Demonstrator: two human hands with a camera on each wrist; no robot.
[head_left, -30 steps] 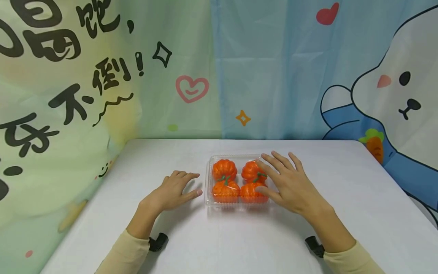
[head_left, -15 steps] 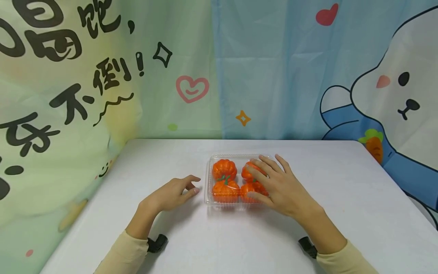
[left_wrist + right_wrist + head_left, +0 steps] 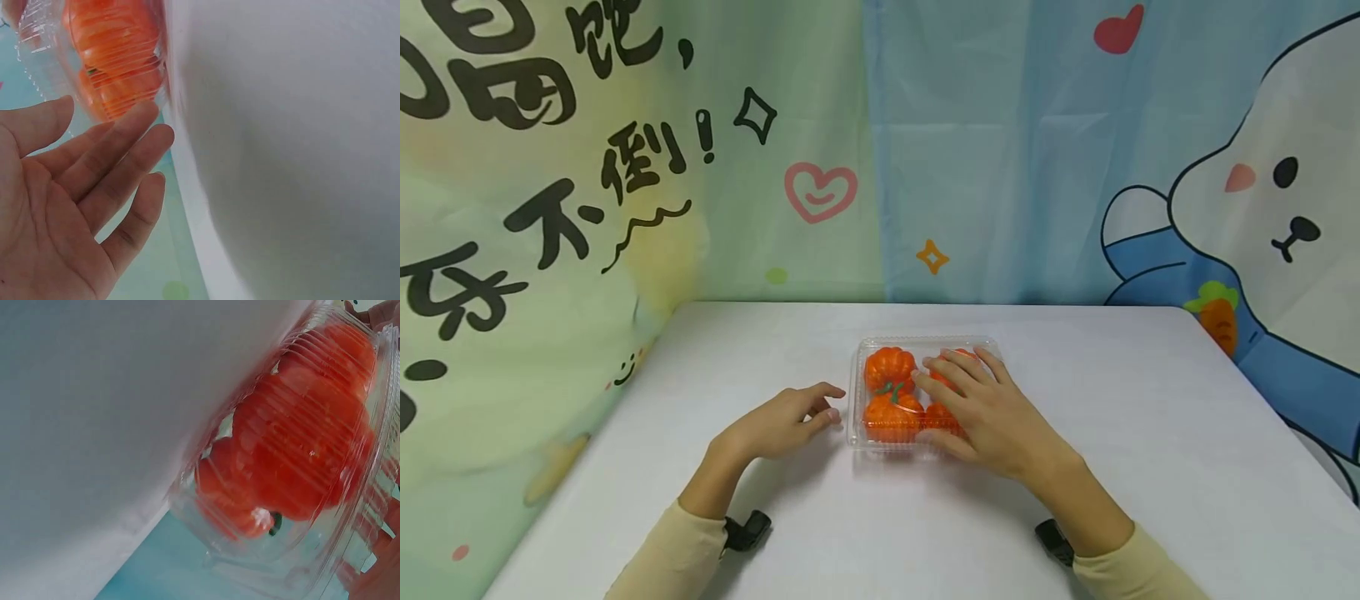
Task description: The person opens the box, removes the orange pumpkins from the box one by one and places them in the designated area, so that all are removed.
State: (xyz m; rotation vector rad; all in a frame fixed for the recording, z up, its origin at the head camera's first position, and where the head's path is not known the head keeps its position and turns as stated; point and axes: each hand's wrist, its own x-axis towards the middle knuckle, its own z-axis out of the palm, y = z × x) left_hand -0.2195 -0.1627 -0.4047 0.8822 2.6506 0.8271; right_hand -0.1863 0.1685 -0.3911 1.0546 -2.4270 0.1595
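Note:
A clear plastic box (image 3: 854, 379) stands on the white table, with orange toy pumpkins (image 3: 890, 368) inside, their stems green. Spread over its right half is my right hand (image 3: 988, 417), fingers extended; it covers much of the two right-hand pumpkins. In the right wrist view, fingers (image 3: 381, 575) lie along the far side of the box's rim, and the ribbed wall (image 3: 312, 419) shows in front of the pumpkins. My left hand (image 3: 782, 423) hovers just left of the box with relaxed, slightly bent fingers. Seen from the left wrist, its palm (image 3: 56, 231) holds nothing.
The white table (image 3: 775, 350) ends at the back against a printed curtain (image 3: 955, 150) with lettering, hearts and a cartoon animal. Dark wrist cameras (image 3: 747, 531) hang below both wrists.
My right hand has moved left and slightly toward me, further across the box. My left hand lowered a little, its fingers bending slightly. The box has stayed in place.

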